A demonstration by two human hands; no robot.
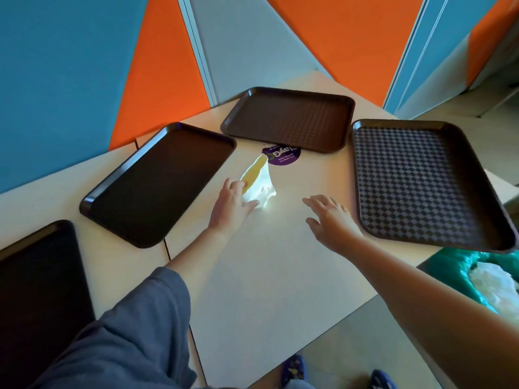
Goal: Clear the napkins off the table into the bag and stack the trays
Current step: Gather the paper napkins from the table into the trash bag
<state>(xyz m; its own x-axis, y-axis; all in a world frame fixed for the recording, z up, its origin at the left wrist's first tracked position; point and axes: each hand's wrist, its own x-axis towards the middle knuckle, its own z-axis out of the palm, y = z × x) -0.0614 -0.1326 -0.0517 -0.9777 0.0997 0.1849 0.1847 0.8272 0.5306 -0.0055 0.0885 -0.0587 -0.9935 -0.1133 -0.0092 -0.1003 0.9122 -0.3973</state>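
My left hand point(231, 202) grips a crumpled white and yellow napkin point(259, 182) near the middle of the table point(269, 276). To its right my right hand point(330, 217) hovers open over the tabletop, fingers spread, holding nothing. Several brown trays lie flat: one at the far middle point(289, 117), one at the right point(421, 181) overhanging the table edge, one at the left point(157, 182), one at the near left point(36, 290). A green bag point(460, 270) with white paper point(497, 284) inside sits below the right table edge.
A round purple sticker point(282, 157) lies on the table by the far tray. Blue, orange and grey wall panels rise behind the table. My shoes point(295, 370) show on the floor at the bottom.
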